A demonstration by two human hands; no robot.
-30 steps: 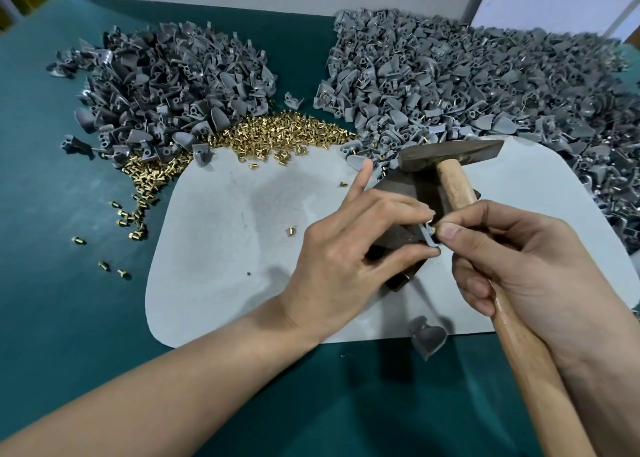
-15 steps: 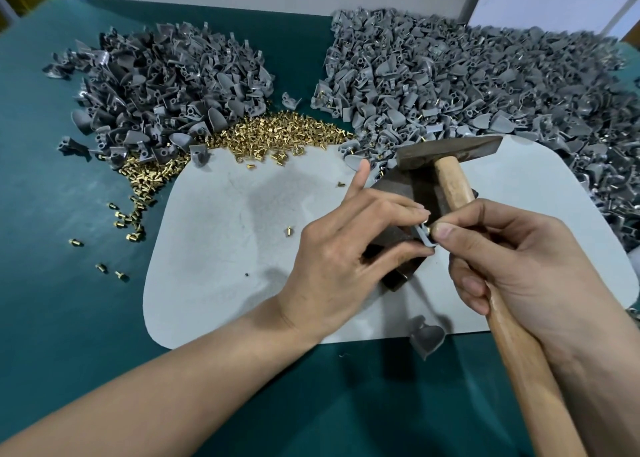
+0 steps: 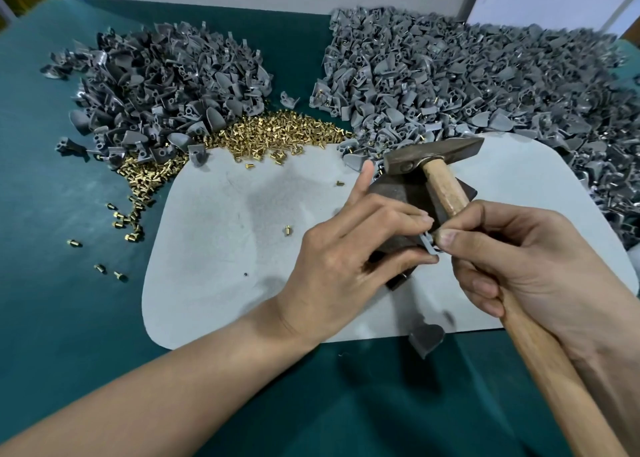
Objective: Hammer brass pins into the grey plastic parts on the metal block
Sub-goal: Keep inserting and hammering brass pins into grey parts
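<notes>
My left hand (image 3: 349, 262) pinches a small grey plastic part (image 3: 429, 246) between thumb and fingertips, over the dark metal block (image 3: 391, 193) on the pale mat (image 3: 221, 249). My right hand (image 3: 519, 269) grips the wooden handle of the hammer (image 3: 443, 183), and its thumb and forefinger touch the same part. The hammer's steel head (image 3: 433, 153) lies over the block's far side. Whether a brass pin sits in the part is hidden by my fingers.
A heap of brass pins (image 3: 263, 134) lies at the mat's far edge, with strays on the green table (image 3: 52, 197). Piles of grey parts sit far left (image 3: 166, 86) and far right (image 3: 467, 82). One loose grey part (image 3: 426, 339) lies at the mat's near edge.
Both hands stayed together over the block, with only a slight shift of fingers on the grey part. The hammer has hardly moved.
</notes>
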